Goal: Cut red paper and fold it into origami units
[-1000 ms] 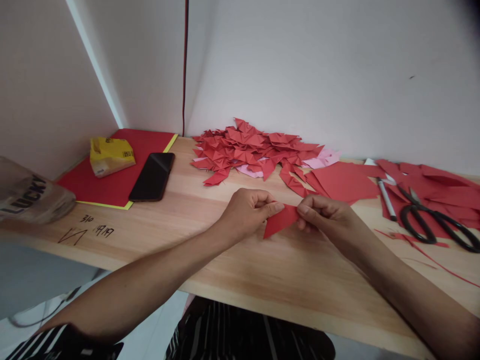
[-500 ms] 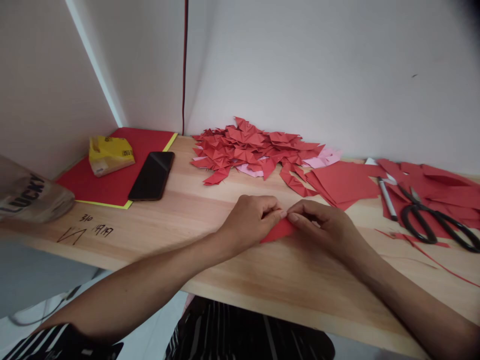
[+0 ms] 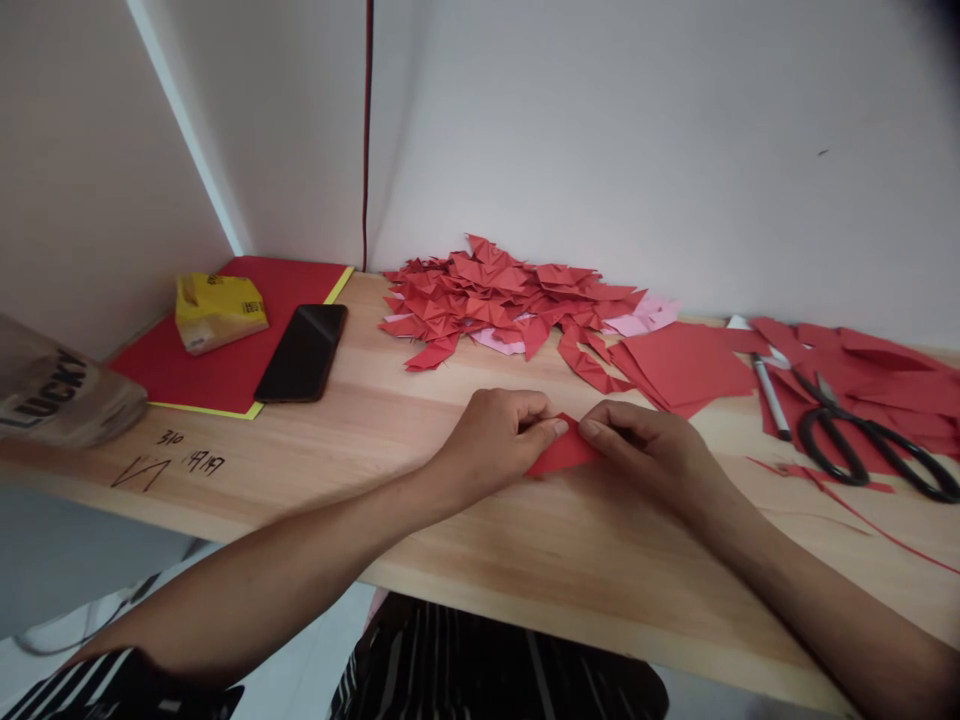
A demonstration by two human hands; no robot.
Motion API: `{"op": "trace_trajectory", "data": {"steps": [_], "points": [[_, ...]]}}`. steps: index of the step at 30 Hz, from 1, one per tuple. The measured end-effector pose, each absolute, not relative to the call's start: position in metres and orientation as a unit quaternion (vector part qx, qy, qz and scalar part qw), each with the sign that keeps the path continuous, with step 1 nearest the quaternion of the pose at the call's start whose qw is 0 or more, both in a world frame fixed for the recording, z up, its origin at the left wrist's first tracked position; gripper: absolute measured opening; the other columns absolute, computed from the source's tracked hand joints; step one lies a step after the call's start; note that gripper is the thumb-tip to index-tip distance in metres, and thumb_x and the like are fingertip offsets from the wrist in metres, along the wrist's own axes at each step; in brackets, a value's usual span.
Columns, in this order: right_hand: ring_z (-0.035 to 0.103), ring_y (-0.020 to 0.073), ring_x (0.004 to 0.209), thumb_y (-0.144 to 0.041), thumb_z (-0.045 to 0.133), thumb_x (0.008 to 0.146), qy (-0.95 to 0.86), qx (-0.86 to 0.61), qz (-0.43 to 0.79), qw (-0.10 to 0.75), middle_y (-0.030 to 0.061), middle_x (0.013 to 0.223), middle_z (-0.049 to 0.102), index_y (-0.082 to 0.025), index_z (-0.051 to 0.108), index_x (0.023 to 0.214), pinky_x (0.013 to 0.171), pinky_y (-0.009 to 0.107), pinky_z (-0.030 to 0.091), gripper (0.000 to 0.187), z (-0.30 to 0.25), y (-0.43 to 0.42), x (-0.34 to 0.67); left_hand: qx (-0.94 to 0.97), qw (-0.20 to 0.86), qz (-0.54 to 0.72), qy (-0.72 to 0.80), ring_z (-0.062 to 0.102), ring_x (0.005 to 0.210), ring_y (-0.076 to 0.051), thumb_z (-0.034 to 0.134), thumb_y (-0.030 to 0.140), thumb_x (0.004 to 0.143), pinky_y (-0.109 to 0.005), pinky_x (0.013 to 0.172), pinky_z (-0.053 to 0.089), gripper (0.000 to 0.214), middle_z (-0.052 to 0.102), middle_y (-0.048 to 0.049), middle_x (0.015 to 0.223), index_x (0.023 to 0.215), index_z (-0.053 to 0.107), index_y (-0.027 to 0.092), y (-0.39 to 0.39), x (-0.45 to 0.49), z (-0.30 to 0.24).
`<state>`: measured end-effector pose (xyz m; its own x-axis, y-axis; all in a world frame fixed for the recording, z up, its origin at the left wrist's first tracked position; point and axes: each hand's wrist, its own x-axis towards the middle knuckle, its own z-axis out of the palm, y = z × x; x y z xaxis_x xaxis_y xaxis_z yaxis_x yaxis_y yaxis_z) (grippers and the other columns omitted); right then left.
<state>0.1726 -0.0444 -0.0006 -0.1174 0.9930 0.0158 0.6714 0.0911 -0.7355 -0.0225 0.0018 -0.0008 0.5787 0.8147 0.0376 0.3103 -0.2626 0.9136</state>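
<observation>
Between my hands, low over the wooden table, is a small red piece of paper [image 3: 564, 450], folded to a point at its top. My left hand [image 3: 510, 430] pinches its left edge between thumb and fingers. On the opposite edge, my right hand [image 3: 649, 440] pinches it the same way. The fingers cover both sides of the paper, so its full shape is hidden. Behind my hands lies a heap of folded red paper pieces [image 3: 502, 285], with some pink ones among them. A stack of flat red paper sheets [image 3: 686, 362] rests just beyond my right hand.
Black-handled scissors [image 3: 840, 420] and a marker [image 3: 772, 397] lie at the right, on and beside more red paper, with thin red strips [image 3: 840, 478] nearby. To the left are a phone [image 3: 302, 352], a yellow packet [image 3: 221, 312] on red sheets, and a plastic bag [image 3: 67, 390].
My fingertips have moved slightly apart, the right hand shifting a little rightward. More of the paper's pointed top now shows between them. Both hands keep their pinch.
</observation>
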Motion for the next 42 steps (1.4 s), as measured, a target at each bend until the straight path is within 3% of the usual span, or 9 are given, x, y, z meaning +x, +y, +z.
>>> {"op": "trace_trajectory", "data": {"steps": [21, 31, 42], "points": [[0.050, 0.0127, 0.062, -0.037, 0.047, 0.095, -0.734, -0.555, 0.273, 0.279, -0.0006, 0.068, 0.055, -0.021, 0.056, 0.072, 0.058, 0.025, 0.039, 0.030, 0.000, -0.044, 0.174, 0.773, 0.474, 0.237, 0.348, 0.044, 0.062, -0.009, 0.051, 0.029, 0.088, -0.021, 0.059, 0.032, 0.024, 0.048, 0.0047, 0.062, 0.069, 0.055, 0.016, -0.003, -0.021, 0.002], [0.051, 0.0128, 0.060, -0.037, 0.048, 0.095, -0.721, -0.572, 0.247, 0.303, -0.0005, 0.066, 0.057, -0.022, 0.058, 0.071, 0.057, 0.025, 0.039, 0.029, 0.001, -0.045, 0.174, 0.774, 0.496, 0.209, 0.332, 0.053, 0.058, -0.010, 0.048, 0.028, 0.092, -0.023, 0.061, 0.036, 0.026, 0.057, 0.0036, 0.060, 0.069, 0.054, 0.016, -0.002, -0.023, 0.007], [0.052, 0.0134, 0.059, -0.043, 0.051, 0.092, -0.685, -0.602, 0.240, 0.333, -0.0006, 0.063, 0.056, -0.021, 0.059, 0.070, 0.054, 0.025, 0.041, 0.032, 0.005, -0.041, 0.182, 0.783, 0.481, 0.215, 0.330, 0.045, 0.055, -0.008, 0.049, 0.024, 0.090, -0.022, 0.058, 0.034, 0.030, 0.052, 0.0047, 0.055, 0.061, 0.049, 0.016, -0.002, -0.024, 0.015]]}}
